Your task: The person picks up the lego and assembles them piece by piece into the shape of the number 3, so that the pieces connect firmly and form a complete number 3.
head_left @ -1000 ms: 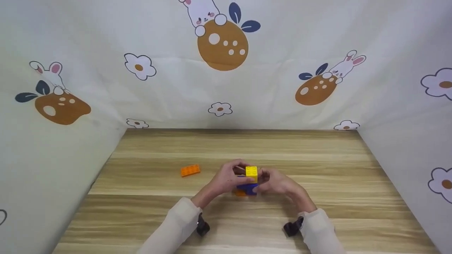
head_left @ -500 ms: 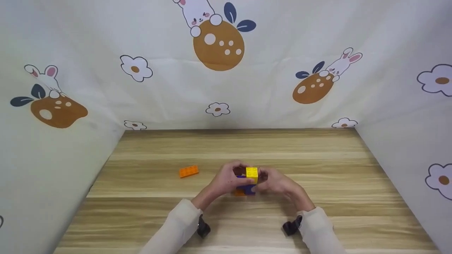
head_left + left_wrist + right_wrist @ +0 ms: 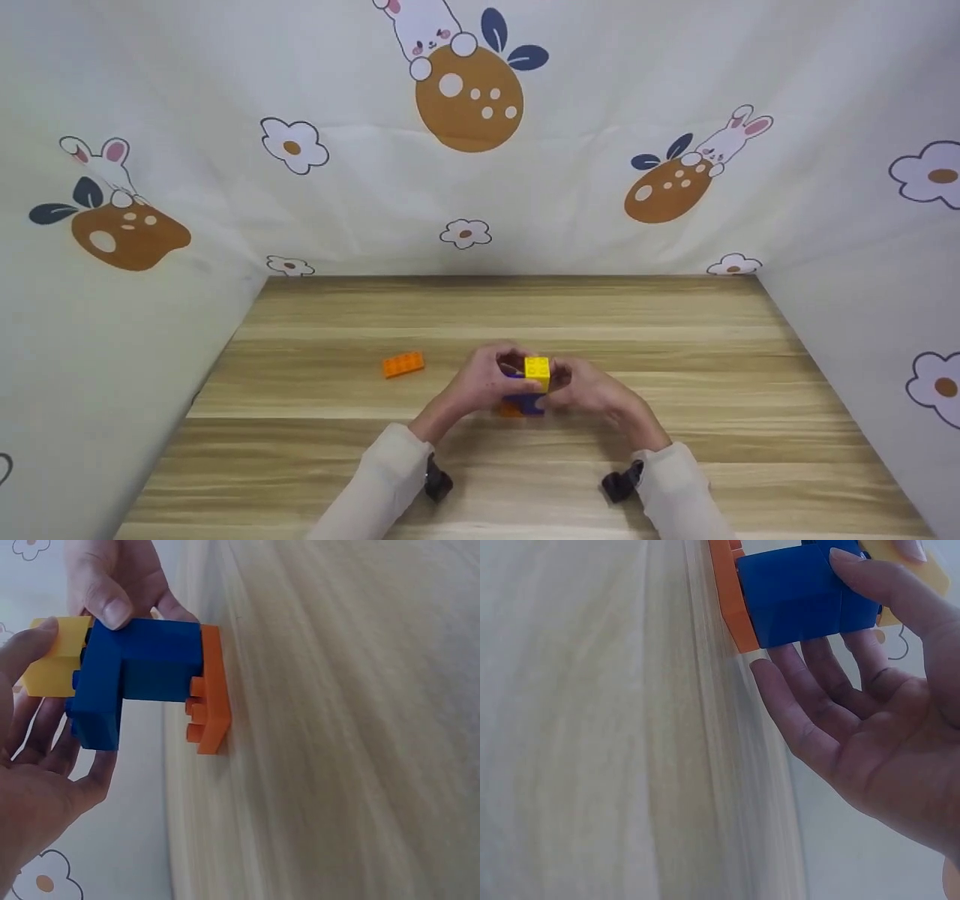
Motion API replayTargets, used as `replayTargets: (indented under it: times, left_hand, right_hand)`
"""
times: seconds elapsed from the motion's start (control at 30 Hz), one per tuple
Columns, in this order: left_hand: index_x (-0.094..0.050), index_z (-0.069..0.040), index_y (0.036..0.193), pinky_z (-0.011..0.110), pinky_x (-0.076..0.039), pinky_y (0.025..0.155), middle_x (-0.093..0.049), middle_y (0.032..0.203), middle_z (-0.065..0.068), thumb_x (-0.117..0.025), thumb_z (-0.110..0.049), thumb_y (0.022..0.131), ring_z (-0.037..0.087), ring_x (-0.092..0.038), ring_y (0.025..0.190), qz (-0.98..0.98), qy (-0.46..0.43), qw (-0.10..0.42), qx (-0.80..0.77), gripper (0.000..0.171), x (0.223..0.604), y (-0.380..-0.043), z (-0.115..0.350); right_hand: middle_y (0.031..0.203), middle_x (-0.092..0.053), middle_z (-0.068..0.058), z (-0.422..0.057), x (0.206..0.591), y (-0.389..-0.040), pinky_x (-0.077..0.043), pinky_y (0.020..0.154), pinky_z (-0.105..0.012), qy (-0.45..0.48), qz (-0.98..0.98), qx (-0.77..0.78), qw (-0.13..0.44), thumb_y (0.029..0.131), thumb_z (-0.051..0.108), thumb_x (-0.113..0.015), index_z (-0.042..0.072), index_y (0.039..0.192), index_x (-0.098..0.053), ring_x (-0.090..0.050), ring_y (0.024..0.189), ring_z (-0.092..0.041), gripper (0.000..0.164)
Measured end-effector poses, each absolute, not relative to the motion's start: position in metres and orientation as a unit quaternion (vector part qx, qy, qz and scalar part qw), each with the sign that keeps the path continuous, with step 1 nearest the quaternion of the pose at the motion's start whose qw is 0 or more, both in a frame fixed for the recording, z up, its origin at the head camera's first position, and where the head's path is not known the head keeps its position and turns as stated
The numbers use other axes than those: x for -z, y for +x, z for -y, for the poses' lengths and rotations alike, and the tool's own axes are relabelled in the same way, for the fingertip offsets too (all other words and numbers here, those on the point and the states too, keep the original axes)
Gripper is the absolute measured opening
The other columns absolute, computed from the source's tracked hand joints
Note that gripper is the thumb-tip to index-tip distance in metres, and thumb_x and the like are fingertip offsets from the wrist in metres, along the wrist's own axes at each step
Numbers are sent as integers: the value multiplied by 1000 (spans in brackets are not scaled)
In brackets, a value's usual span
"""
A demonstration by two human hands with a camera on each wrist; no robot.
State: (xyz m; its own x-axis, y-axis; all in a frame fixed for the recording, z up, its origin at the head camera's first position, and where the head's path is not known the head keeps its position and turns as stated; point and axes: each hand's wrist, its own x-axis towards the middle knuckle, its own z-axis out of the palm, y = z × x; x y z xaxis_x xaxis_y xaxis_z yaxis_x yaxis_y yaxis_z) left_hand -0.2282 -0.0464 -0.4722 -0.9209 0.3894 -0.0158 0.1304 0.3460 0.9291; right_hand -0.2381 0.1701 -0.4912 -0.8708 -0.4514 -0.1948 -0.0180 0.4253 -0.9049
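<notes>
A stack of toy building bricks stands on the table between both hands. At its base is an orange brick point(image 3: 217, 697), with blue bricks point(image 3: 161, 660) above and a yellow brick point(image 3: 536, 373) on top. My left hand point(image 3: 486, 379) grips the yellow brick, its thumb across the near face and the fingers behind. From the other side my right hand point(image 3: 589, 388) holds the blue bricks, thumb on one face and fingertips on the opposite one, as the right wrist view shows. In the head view the hands cover much of the blue part.
A loose orange brick point(image 3: 403, 365) lies on the wooden table point(image 3: 337, 315) to the left of the hands. Patterned cloth walls point(image 3: 360, 195) rise along the back and both sides. A small black camera sits at each wrist.
Both hands keep their hold on the stack with hardly any movement. The head view shifts slightly; the loose orange brick stays where it lies.
</notes>
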Motion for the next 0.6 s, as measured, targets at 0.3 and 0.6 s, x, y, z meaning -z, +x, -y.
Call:
replayTargets:
  times: [0.3, 0.6]
  left_hand:
    - [-71, -16, 113, 38, -57, 94, -71, 108, 2, -84, -35, 81, 17, -68, 98, -810, 159, 117, -552, 40, 474, -228, 45]
    - [-71, -18, 112, 40, -56, 96, -69, 110, 0, -84, -32, 82, 19, -66, 101, -810, 167, 107, -552, 36, 474, -225, 45]
  right_hand:
    - [113, -69, -8, -172, 491, -236, -51, 87, -29, -165, -806, 528, 212, 78, 10, -81, 4, 113, -67, -60, 102, -21, 38]
    - [115, -68, -9, -172, 490, -236, -50, 91, -31, -160, -810, 524, 211, 77, 10, -82, 4, 114, -67, -60, 104, -21, 41]
